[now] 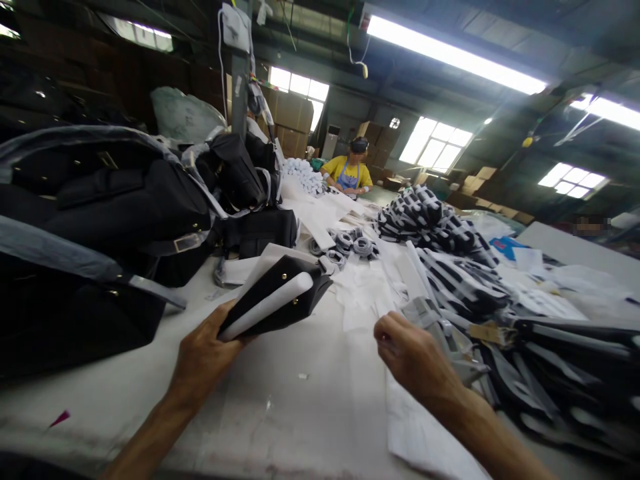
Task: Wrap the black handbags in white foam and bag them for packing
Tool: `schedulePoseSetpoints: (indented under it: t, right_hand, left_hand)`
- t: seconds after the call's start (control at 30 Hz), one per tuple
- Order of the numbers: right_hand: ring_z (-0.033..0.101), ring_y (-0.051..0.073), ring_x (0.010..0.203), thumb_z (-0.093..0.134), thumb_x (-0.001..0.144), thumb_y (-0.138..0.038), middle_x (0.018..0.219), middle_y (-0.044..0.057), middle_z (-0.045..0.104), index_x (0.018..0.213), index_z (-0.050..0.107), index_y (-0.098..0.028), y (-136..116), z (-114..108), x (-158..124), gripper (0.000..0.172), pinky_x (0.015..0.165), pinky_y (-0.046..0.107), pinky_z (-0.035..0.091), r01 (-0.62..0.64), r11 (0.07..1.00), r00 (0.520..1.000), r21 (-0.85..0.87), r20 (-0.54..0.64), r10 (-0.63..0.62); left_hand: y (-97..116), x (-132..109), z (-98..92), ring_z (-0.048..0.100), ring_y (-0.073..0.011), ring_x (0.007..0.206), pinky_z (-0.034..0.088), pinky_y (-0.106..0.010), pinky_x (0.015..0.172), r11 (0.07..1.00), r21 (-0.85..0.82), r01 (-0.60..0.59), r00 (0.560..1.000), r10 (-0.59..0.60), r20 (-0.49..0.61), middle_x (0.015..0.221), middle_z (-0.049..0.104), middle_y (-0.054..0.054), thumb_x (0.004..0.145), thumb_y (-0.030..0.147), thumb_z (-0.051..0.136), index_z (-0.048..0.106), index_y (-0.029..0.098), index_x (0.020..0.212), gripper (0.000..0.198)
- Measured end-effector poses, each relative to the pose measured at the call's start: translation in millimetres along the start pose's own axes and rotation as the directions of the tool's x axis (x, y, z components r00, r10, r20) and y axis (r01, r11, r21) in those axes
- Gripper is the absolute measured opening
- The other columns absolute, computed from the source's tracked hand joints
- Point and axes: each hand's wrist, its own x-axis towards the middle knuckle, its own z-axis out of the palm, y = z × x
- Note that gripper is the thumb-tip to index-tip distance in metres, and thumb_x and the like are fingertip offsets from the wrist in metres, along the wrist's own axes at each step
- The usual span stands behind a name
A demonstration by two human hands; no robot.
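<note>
My left hand (210, 350) grips one end of a small black handbag (273, 293), tilted up off the table. A white padded strip (275, 303) lies along the bag's gold-studded face, and white sheet material shows behind it. Over the table's middle right is my right hand (400, 343), its fingers curled into a pinch. Whatever may be between those fingertips is hidden. Just beyond that wrist sits a grey device (435, 327) that looks like a tape dispenser, partly covered by the hand and forearm.
Large black bags with wrapped handles (105, 193) crowd the left side. Coiled grey straps (345, 245) lie ahead. Piles of black straps with white wrapping (450, 267) fill the right. White paper sheets (420, 433) lie on the white table (300, 413). A person in yellow (350, 172) works at the far end.
</note>
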Motion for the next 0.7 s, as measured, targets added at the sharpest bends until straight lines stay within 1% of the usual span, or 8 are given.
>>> schedulePoseSetpoints:
  t: [0.13, 0.2, 0.27, 0.3, 0.37, 0.47, 0.57, 0.7]
  right_hand:
    - [0.057, 0.016, 0.072, 0.055, 0.080, -0.002, 0.081, 0.002, 0.063, 0.078, 0.057, -0.021, -39.6, 54.6, -30.9, 0.020, 0.061, 0.025, 0.039, 0.230, 0.963, 0.959, -0.141, 0.204, -0.199]
    - [0.062, 0.021, 0.078, 0.072, 0.075, -0.015, 0.090, 0.003, 0.068, 0.084, 0.062, -0.021, -51.3, 82.9, -50.8, 0.015, 0.060, 0.026, 0.043, 0.240, 0.964, 0.903, -0.116, 0.391, -0.178]
    - [0.065, 0.024, 0.083, 0.085, 0.065, -0.034, 0.099, 0.004, 0.071, 0.094, 0.066, -0.023, -55.0, 94.3, -65.5, 0.036, 0.061, 0.027, 0.047, 0.201, 0.979, 0.821, -0.015, 0.549, -0.160]
    - [0.066, 0.024, 0.086, 0.087, 0.064, -0.041, 0.104, 0.003, 0.071, 0.101, 0.067, -0.024, -54.4, 92.8, -69.8, 0.045, 0.065, 0.028, 0.050, 0.157, 0.986, 0.803, 0.051, 0.575, -0.158]
    - [0.067, 0.024, 0.096, 0.080, 0.075, -0.047, 0.110, 0.003, 0.071, 0.114, 0.066, -0.028, -51.2, 80.8, -72.1, 0.046, 0.078, 0.030, 0.052, 0.051, 0.984, 0.846, 0.169, 0.517, -0.132]
    - [0.065, 0.023, 0.106, 0.061, 0.092, -0.034, 0.115, 0.005, 0.071, 0.120, 0.066, -0.027, -48.7, 65.7, -66.9, 0.028, 0.093, 0.033, 0.050, -0.107, 0.975, 0.920, 0.192, 0.391, 0.024]
    - [0.059, 0.028, 0.120, 0.067, 0.085, -0.022, 0.130, 0.009, 0.065, 0.124, 0.066, -0.020, -51.2, 78.1, -64.6, 0.039, 0.102, 0.038, 0.048, -0.192, 0.976, 0.879, 0.106, 0.461, 0.123]
    - [0.045, 0.032, 0.136, 0.072, 0.079, -0.022, 0.148, 0.013, 0.049, 0.140, 0.054, -0.016, -54.4, 112.0, -72.5, 0.063, 0.113, 0.042, 0.039, -0.197, 0.980, 0.826, 0.042, 0.545, 0.142]
  left_hand:
    - [-0.4, -1.3, 2.4, 0.073, -0.0240, 0.088, 0.056, -0.031, 0.085, 1.000, 0.014, -0.025, 1.000, 0.025, 0.000, 0.105, 0.074, -0.002, 0.083, 0.048, 0.061, 0.060, 0.025, 0.122, 0.045]
    - [-0.3, -1.4, 3.7, 0.072, -0.0248, 0.090, 0.056, -0.032, 0.085, 0.998, 0.026, -0.061, 0.998, 0.061, 0.001, 0.105, 0.074, -0.002, 0.085, 0.046, 0.060, 0.060, 0.024, 0.123, 0.044]
    - [0.3, -1.5, 5.2, 0.072, -0.0249, 0.091, 0.056, -0.033, 0.086, 0.993, 0.031, -0.110, 0.994, 0.110, 0.000, 0.105, 0.074, -0.003, 0.087, 0.042, 0.059, 0.060, 0.023, 0.123, 0.041]
    - [0.8, -1.6, 6.2, 0.072, -0.0249, 0.091, 0.056, -0.033, 0.086, 0.990, 0.032, -0.138, 0.990, 0.138, -0.002, 0.105, 0.074, -0.003, 0.087, 0.040, 0.058, 0.060, 0.022, 0.122, 0.039]
    - [2.4, -2.3, 8.9, 0.071, -0.0252, 0.092, 0.055, -0.034, 0.085, 0.977, 0.048, -0.207, 0.978, 0.208, -0.019, 0.105, 0.073, -0.004, 0.088, 0.036, 0.058, 0.060, 0.021, 0.122, 0.038]
    - [8.0, -3.8, 13.7, 0.070, -0.0261, 0.092, 0.055, -0.035, 0.083, 0.939, 0.087, -0.333, 0.939, 0.338, -0.061, 0.105, 0.072, -0.006, 0.090, 0.032, 0.056, 0.059, 0.019, 0.121, 0.034]
    - [19.3, -3.5, 16.0, 0.069, -0.0258, 0.095, 0.053, -0.036, 0.085, 0.905, 0.084, -0.418, 0.903, 0.424, -0.074, 0.106, 0.072, -0.007, 0.091, 0.026, 0.055, 0.059, 0.019, 0.121, 0.030]
    - [43.1, 0.5, 17.6, 0.066, -0.0240, 0.099, 0.049, -0.036, 0.090, 0.854, 0.065, -0.516, 0.852, 0.520, -0.065, 0.108, 0.071, -0.008, 0.092, 0.019, 0.055, 0.058, 0.017, 0.123, 0.031]
